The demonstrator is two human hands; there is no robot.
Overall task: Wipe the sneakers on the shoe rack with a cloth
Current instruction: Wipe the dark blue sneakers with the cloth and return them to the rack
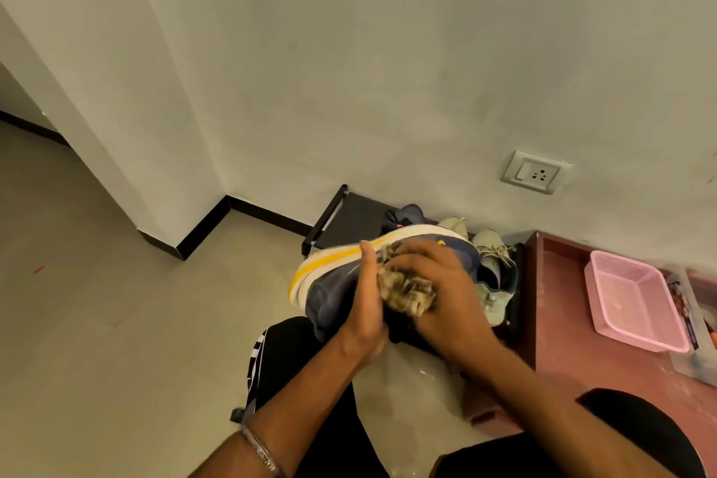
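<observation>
A dark blue sneaker with a white and yellow sole is held tilted on its side above the floor, sole facing away from me. My left hand grips its upper, thumb up against the sole edge. My right hand holds a crumpled mottled brown cloth against the side of the sneaker. Behind them stands the black shoe rack, with another dark sneaker and a pale green pair on it.
A maroon low cabinet sits at the right with a pink plastic basket on top. A wall socket is above the rack. My knees in black trousers are at the bottom. Beige floor spreads to the left.
</observation>
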